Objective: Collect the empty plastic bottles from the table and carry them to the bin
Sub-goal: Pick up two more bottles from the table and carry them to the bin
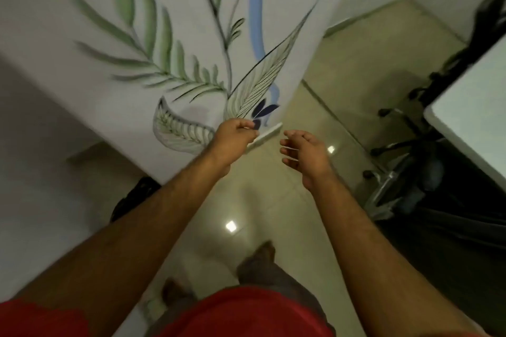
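Note:
No plastic bottle and no bin show in the head view. Both my arms reach forward over a tiled floor. My left hand (234, 135) is loosely curled, fingers bent inward, in front of the lower corner of a wall painted with leaves. My right hand (302, 152) is beside it, palm turned inward, fingers apart and slightly bent, holding nothing. I cannot make out anything inside the left hand. The picture is blurred by motion.
A wall with a leaf mural (175, 63) stands ahead on the left, with a white skirting (264, 136) at its corner. An office chair base (405, 131) and a white table edge (465, 123) are at right. Beige floor tiles (273, 213) lie below. A dark object (135, 197) sits by the wall.

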The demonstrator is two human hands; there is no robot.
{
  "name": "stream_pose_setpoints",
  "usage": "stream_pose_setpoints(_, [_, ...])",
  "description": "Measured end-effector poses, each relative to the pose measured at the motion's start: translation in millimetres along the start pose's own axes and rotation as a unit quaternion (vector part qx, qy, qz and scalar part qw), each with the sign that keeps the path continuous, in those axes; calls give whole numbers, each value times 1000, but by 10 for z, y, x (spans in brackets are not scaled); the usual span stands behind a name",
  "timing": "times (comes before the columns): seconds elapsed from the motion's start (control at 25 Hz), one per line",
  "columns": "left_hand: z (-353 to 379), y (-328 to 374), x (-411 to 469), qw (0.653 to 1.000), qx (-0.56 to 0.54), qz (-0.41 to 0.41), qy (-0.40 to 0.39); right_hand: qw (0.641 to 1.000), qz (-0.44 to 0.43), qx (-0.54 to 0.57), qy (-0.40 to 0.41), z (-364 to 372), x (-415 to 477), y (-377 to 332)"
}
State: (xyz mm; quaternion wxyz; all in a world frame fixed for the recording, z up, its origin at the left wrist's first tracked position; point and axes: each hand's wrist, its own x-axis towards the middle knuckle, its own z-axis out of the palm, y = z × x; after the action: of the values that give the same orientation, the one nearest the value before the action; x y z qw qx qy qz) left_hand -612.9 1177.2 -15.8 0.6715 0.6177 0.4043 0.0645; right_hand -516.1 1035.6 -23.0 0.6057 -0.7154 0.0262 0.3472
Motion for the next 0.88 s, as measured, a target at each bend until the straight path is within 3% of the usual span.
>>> stream_pose_setpoints(0.36, [2349, 1546, 1145, 985, 35, 122, -113, 979, -73, 111, 156, -2134, 1096, -1404])
stream_pose_setpoints(0.88, [5334, 3261, 3595, 917, 143, 182, -324, 905, -78, 212, 361, -3939, 3179, -2951])
